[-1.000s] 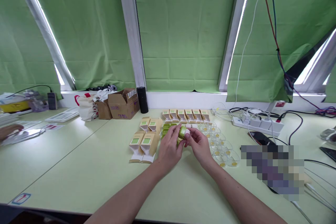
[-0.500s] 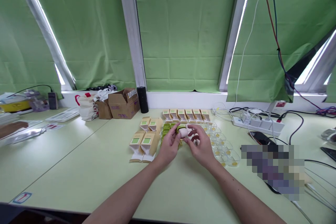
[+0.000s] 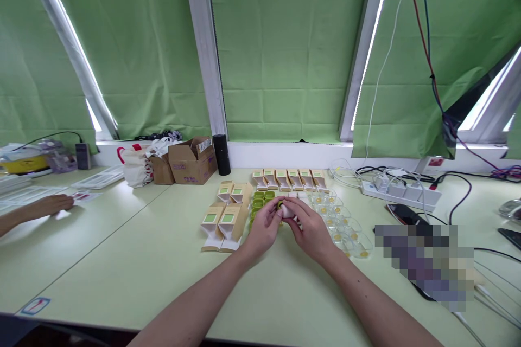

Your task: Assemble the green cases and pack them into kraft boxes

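My left hand (image 3: 261, 230) and my right hand (image 3: 312, 227) are together above the middle of the table. My left fingers are closed on a small green cup-shaped container (image 3: 279, 204), mostly hidden by them. My right fingers are wrapped over a rounded white piece (image 3: 287, 211) that sits against the green container's opening; whether it is fully inside I cannot tell. Behind my left hand stand rows of green containers (image 3: 258, 203). Clear plastic cups with yellow spots (image 3: 343, 221) lie right of my right hand. More white pieces (image 3: 293, 194) show just behind my fingers.
Open cream cartons with green labels (image 3: 227, 218) stand at left, and more cartons (image 3: 293, 179) line the back. A brown cardboard box (image 3: 191, 161), a black cylinder (image 3: 221, 155) and a power strip (image 3: 396, 195) are farther out. Another person's hand (image 3: 52, 204) rests at far left.
The green container has turned, so its opening and the white piece face me more. My right fingers have closed over the white piece. The other person's hand has moved right.
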Available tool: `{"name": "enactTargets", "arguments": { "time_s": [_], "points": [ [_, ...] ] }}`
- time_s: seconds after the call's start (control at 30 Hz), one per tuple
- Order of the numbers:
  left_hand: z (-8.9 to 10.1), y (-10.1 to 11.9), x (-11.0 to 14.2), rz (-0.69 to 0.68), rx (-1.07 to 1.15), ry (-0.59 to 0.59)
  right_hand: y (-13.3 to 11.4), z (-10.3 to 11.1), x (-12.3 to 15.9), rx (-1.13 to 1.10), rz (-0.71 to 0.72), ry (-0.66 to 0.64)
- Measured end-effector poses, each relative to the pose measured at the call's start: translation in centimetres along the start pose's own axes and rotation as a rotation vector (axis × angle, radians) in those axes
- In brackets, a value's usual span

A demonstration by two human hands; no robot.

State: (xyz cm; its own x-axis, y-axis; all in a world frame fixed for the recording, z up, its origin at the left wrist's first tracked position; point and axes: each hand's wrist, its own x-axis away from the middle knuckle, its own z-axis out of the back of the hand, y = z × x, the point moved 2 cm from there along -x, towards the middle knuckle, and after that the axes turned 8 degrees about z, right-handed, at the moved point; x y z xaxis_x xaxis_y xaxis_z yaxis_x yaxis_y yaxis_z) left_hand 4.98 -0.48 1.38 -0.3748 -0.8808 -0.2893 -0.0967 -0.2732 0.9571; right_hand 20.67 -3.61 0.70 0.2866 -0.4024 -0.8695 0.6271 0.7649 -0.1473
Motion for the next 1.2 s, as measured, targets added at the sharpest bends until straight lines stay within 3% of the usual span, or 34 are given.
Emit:
{"name": "enactTargets", "arguments": {
  "time_s": [0.47, 0.8, 1.2],
  "points": [
    [-0.66, -0.21, -0.46, -0.005, 0.027, 0.124, -0.29, -0.03, -0.11, 0.012, 0.041, 0.024],
    [-0.61, -0.13, 0.13, -0.012, 0.076, -0.002, 0.08, -0.37, 0.38, 0.013, 0.007, 0.036],
    [-0.89, 0.59, 0.06, 0.007, -0.011, 0.018, -0.04, -0.34, 0.41, 0.065, 0.044, 0.078]
  ]
}}
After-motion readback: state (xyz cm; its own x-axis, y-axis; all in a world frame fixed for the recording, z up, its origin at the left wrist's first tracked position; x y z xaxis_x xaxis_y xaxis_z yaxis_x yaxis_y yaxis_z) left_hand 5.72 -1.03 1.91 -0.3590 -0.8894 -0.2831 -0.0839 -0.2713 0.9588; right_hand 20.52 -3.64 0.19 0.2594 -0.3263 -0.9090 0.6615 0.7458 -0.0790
